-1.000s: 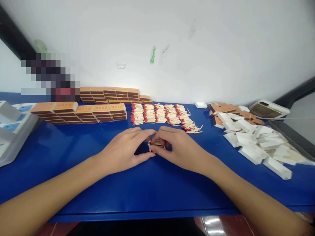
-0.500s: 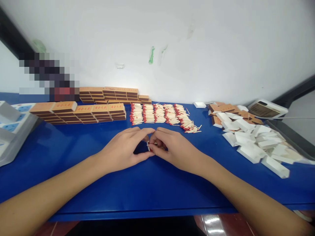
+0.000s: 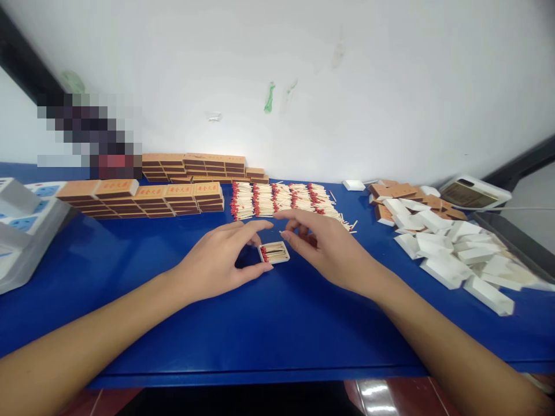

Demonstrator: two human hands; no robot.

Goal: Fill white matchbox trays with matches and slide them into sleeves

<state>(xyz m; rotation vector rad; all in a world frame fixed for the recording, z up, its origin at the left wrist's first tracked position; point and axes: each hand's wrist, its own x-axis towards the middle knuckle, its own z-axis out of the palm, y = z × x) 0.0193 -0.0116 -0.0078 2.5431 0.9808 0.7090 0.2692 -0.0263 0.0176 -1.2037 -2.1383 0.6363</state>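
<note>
Loosely curled, our left hand brackets the left end of the white tray, thumb at its near corner; we cannot tell if it grips. Our right hand hovers open just beside. Flat on the blue table, the tray is packed with red-tipped matches.

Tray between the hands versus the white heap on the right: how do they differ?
The tray lies flat, open side up, filled with red-tipped matches; no matches show in the white heap. The tray sits alone, with the thumb of the left hand at its near corner; the white heap is many pieces tumbled at all angles, untouched. Both are white and rest on the blue table.
</note>
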